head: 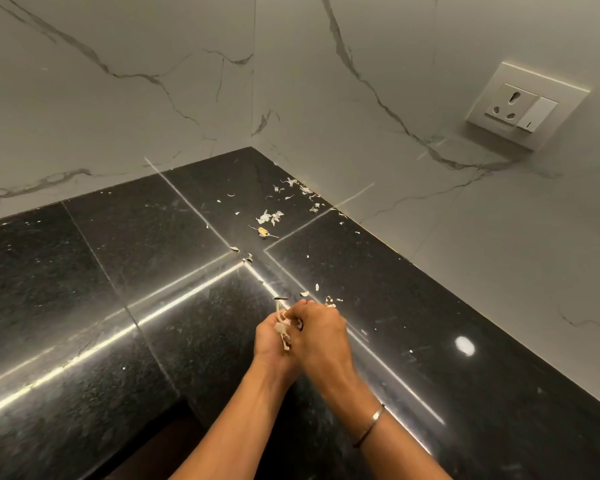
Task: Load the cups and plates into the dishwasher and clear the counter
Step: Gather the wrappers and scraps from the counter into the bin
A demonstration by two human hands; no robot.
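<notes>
Both hands meet above the inner corner of a black granite counter [118, 271]. My left hand [271, 336] is cupped palm up and holds a small heap of pale garlic peels [284, 332]. My right hand [321, 332] lies against it from the right, fingers curled over the same peels. More loose peels [270, 218] lie scattered on the counter toward the back corner, and a few scraps [329, 300] sit just beyond my fingertips. No cups, plates or dishwasher are in view.
White marble-patterned walls [361, 98] close the counter at the back and right. A wall socket with a switch [520, 107] sits on the right wall. The counter's rounded front edge [84, 355] runs along the lower left.
</notes>
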